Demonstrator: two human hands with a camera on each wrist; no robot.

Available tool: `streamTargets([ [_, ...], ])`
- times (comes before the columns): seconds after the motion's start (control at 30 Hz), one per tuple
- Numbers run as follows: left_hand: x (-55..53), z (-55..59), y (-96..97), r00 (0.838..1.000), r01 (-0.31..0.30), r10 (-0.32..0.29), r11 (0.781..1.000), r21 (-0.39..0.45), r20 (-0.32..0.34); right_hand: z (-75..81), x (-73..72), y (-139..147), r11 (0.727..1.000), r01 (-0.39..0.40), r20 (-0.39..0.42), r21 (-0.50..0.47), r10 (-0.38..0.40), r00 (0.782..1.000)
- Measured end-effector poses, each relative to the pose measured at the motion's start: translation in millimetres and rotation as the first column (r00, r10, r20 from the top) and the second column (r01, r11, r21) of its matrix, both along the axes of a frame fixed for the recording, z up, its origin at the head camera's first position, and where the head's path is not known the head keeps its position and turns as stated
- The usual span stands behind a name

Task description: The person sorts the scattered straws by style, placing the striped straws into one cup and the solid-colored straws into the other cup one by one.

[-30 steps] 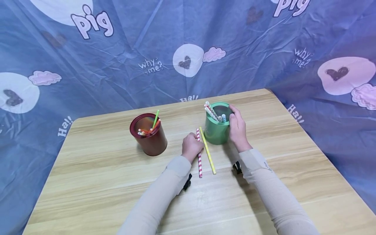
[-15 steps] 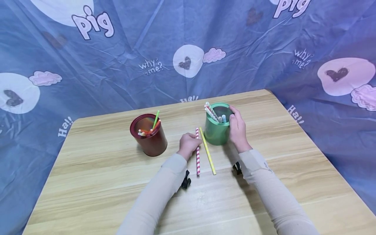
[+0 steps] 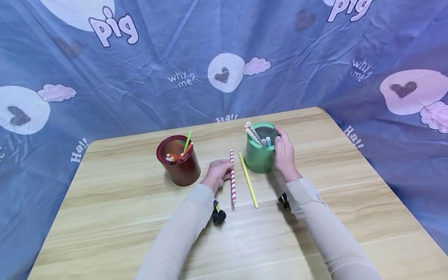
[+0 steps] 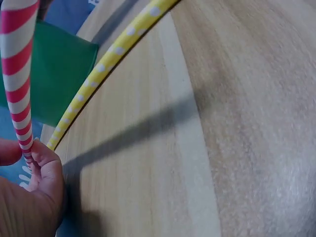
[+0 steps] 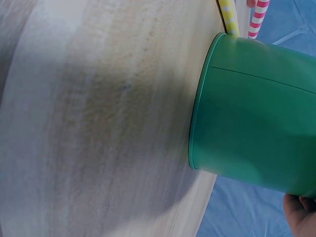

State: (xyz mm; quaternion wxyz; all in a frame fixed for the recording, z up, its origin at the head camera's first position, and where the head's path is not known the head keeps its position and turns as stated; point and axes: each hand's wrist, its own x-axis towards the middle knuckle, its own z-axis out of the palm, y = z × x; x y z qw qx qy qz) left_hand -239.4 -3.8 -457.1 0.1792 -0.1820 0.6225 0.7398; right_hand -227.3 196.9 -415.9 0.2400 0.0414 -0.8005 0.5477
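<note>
My left hand (image 3: 219, 172) pinches a pink-and-white striped paper straw (image 3: 233, 189) between thumb and fingers. In the left wrist view the striped straw (image 4: 18, 74) stands off the table and casts a shadow on the wood. To its right, a yellow straw with white dots (image 3: 249, 179) lies on the table. My right hand (image 3: 285, 154) holds the right side of a green tin (image 3: 257, 158) near its rim; several patterned paper straws (image 3: 252, 134) lean inside it. The right wrist view shows the tin's base (image 5: 197, 103) on the table, with only part of that hand visible.
A dark red tin (image 3: 186, 170) stands left of my left hand, with a green straw (image 3: 187, 142) and several others, some orange, inside. The wooden table (image 3: 115, 210) runs back to a blue printed cloth (image 3: 147, 101) hanging behind and to the right.
My left hand has moved left, drawing the striped straw away from the yellow one and lifting it from the table. My right hand and the green tin have stayed in place.
</note>
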Motion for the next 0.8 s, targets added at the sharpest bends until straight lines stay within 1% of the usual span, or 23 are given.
streamTargets([
  [0.03, 0.5, 1.1, -1.3, 1.0, -0.004, 0.004, 1.0, 0.017, 0.004, 4.8, 3.3, -2, 1.0, -0.001, 0.003, 0.001, 0.001, 1.0],
  [0.07, 2.5, 5.8, -2.8, 1.0, -0.001, 0.001, 0.999, 0.033, 0.012, 9.6, 6.6, -5, 1.0, -0.002, 0.006, 0.001, 0.002, 1.0],
  [0.17, 3.5, 7.3, -5.1, 1.0, -0.011, 0.009, 0.997, 0.073, 0.021, 10.0, 6.5, -5, 1.0, 0.001, 0.006, 0.003, -0.001, 1.0],
  [0.2, 3.5, 7.1, -5.5, 1.0, -0.012, 0.01, 0.996, 0.088, 0.026, 9.5, 6.4, -4, 1.0, 0.003, 0.004, 0.008, -0.003, 1.0],
  [0.27, 3.9, 5.8, -5.5, 0.999, -0.02, 0.017, 0.993, 0.114, 0.027, 0.9, 0.8, -1, 1.0, 0.008, -0.005, 0.01, -0.008, 1.0],
  [0.3, 2.4, 1.6, -5.0, 0.999, -0.032, 0.029, 0.991, 0.13, 0.025, -3.9, -2.4, 1, 1.0, 0.01, -0.01, 0.01, -0.01, 1.0],
  [0.47, 2.0, 1.8, -2.9, 0.999, -0.048, 0.048, 0.976, 0.213, 0.003, -4.2, -2.5, 1, 1.0, 0.013, -0.015, 0.011, -0.013, 1.0],
  [0.57, 0.7, 6.1, -1.1, 0.999, -0.039, 0.047, 0.969, 0.245, -0.025, -4.4, -2.6, 1, 1.0, 0.012, -0.014, 0.012, -0.012, 1.0],
  [0.67, -0.6, 12.0, 1.0, 0.997, -0.042, 0.059, 0.958, 0.285, -0.05, -4.0, -2.5, 1, 1.0, 0.012, -0.013, 0.011, -0.012, 1.0],
  [0.8, -1.3, 19.8, 3.5, 0.994, -0.057, 0.086, 0.937, 0.344, -0.069, -3.7, -2.1, 1, 1.0, 0.014, -0.014, 0.014, -0.014, 1.0],
])
